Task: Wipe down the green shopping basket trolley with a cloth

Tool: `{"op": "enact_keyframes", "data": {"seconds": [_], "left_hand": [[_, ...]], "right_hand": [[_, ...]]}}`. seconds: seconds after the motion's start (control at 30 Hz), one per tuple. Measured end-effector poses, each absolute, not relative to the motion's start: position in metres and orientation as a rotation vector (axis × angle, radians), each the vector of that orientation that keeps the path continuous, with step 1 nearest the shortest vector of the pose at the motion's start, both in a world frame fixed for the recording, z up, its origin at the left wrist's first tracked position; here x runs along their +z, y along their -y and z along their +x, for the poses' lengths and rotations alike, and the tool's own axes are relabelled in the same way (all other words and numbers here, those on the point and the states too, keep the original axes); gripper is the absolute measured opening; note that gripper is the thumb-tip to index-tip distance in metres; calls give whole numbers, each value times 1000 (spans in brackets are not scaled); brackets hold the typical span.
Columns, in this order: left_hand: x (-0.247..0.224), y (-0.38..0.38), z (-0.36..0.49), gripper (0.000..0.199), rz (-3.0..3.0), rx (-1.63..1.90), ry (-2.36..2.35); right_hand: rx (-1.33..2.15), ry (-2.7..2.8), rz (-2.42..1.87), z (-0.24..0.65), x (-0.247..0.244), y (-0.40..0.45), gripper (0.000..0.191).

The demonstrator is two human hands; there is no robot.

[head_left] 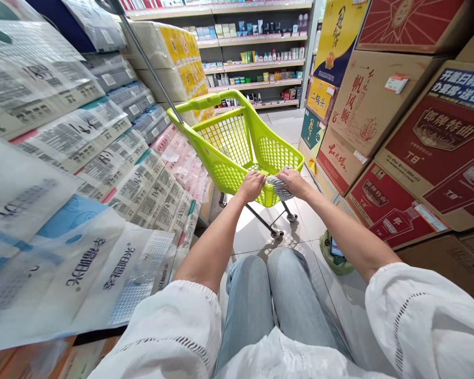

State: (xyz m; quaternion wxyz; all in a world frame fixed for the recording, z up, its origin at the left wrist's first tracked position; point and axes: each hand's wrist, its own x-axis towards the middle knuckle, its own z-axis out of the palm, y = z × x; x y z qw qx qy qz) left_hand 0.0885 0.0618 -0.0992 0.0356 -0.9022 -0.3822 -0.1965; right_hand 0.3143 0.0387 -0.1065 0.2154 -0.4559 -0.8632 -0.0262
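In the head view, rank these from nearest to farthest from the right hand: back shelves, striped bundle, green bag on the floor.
1. Striped bundle: touching the right hand.
2. Green bag: on the floor, right of the knees.
3. Back shelves: straight ahead, at the aisle's far end.

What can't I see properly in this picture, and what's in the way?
All in the head view:
Left hand: its palm is hidden by its own back, so I can't tell how tight its grip is.
Striped bundle: partly covered by the right hand.
Green bag: partly behind the right forearm.
Shelf bottles: labels too small to read.
Uppermost red box: cut off by the top edge.
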Motion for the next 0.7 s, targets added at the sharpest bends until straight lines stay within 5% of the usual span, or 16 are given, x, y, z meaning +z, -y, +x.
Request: {"op": "enact_keyframes", "data": {"seconds": [0.5,0.7], "left_hand": [[-84,-37,61,32,-2661,-311,1212],[-94,-25,53,42,-2608,-382,1254]], "right_hand": [[-238,2317,-1276,241,-102,-14,42],[-150,2467,-1172,255,-100,-25,46]]}}
